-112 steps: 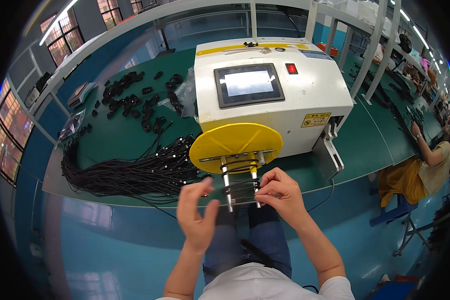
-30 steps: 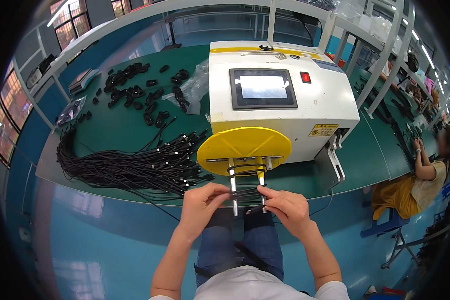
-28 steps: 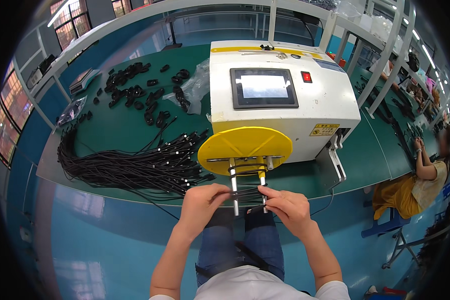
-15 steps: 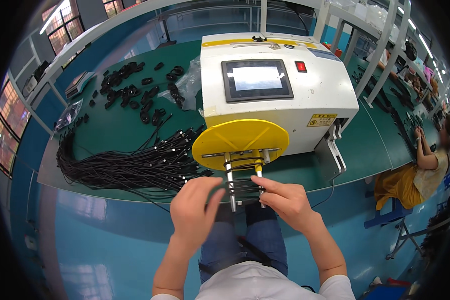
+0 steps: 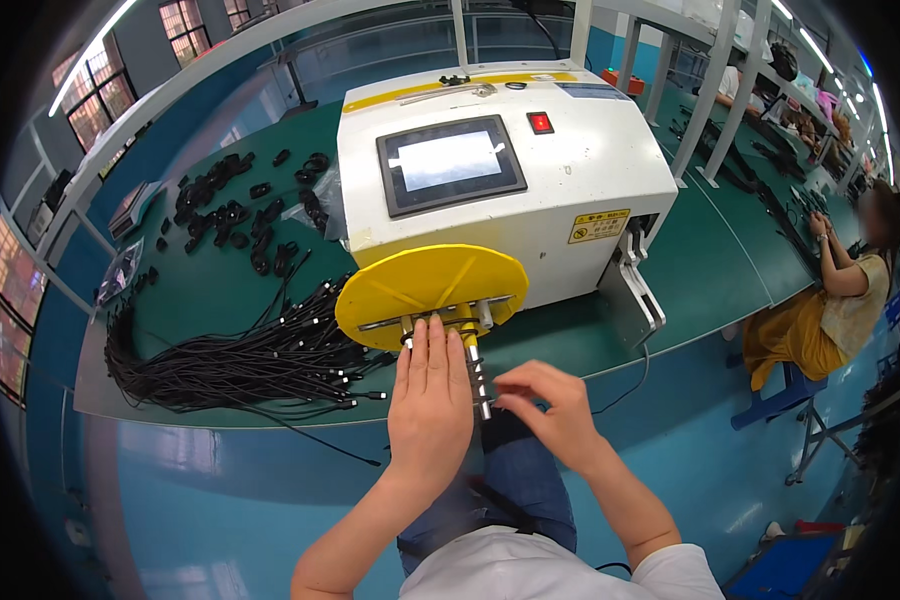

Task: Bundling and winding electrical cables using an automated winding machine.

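A yellow disc (image 5: pixel 432 290) on the front of a white machine (image 5: pixel 560 220) carries two metal rods pointing toward me. Black cable is wound round them; some turns show on the right rod (image 5: pixel 482 385). My left hand (image 5: pixel 432 415) lies with fingers stretched out over the left rod, fingertips close to the disc, and covers most of the coil. Beside the right rod's near end, my right hand (image 5: pixel 555 405) has thumb and forefinger pinched together at the black cable (image 5: pixel 481 366). Its other fingers are curled.
A big bundle of black cables (image 5: pixel 230 365) with pale connectors lies left of the disc. Behind it are several small black parts (image 5: pixel 215 200) on the green table (image 5: pixel 185 310). A screen (image 5: pixel 450 165) tops the machine. At the right sits another person (image 5: pixel 840 280).
My left hand has moved from beside the rods to lie flat over the left one. The right hand still pinches near the right rod. The view has shifted slightly.
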`<action>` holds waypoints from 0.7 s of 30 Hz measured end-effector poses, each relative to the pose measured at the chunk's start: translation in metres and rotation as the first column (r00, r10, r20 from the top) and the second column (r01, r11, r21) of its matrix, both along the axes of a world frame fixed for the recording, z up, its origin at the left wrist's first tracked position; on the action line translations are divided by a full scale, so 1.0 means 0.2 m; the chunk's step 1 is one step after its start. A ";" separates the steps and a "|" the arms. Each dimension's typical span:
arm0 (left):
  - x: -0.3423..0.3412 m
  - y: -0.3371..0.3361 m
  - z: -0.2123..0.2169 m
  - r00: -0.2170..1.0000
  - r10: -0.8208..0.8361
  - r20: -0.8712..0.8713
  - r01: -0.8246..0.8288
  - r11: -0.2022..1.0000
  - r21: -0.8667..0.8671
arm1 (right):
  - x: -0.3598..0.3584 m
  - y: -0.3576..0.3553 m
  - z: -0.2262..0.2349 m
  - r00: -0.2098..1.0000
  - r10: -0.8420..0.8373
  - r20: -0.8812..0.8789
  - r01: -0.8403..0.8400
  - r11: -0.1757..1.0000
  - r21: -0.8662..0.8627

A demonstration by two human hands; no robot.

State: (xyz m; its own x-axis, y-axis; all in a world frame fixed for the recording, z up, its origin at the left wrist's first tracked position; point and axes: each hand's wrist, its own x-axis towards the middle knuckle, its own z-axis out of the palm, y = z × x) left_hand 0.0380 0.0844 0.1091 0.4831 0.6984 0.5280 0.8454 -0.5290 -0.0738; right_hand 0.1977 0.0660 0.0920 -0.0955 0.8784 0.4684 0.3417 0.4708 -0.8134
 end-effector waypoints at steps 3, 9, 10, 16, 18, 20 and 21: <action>0.02 0.00 -0.01 0.999 0.037 0.013 -0.037 0.999 0.035 | -0.02 -0.02 -0.03 1.000 -0.009 -0.016 0.008 0.999 -0.054; 0.04 0.01 0.01 0.994 0.103 -0.020 -0.102 0.994 0.043 | 0.05 0.07 -0.04 0.996 0.059 0.072 -0.062 0.997 0.038; 0.05 0.01 0.01 0.991 0.131 -0.038 -0.129 0.990 0.058 | 0.05 0.10 -0.05 0.995 0.065 0.078 -0.069 0.997 0.047; 0.08 0.03 -0.03 0.982 0.188 -0.033 -0.183 0.976 0.116 | -0.04 0.26 -0.14 0.957 -0.163 -0.241 0.159 0.987 -0.037; 0.08 0.03 -0.02 0.976 0.213 -0.031 -0.212 0.976 0.055 | -0.10 0.28 -0.15 0.943 -0.168 -0.289 0.169 0.985 -0.023; 0.08 0.03 0.00 0.972 0.232 -0.028 -0.231 0.973 0.026 | -0.15 0.29 -0.15 0.842 -0.202 -0.499 0.142 0.977 -0.157; 0.08 0.03 0.00 0.967 0.251 -0.031 -0.250 0.968 0.033 | -0.17 0.29 -0.15 0.772 -0.230 -0.593 0.117 0.968 -0.224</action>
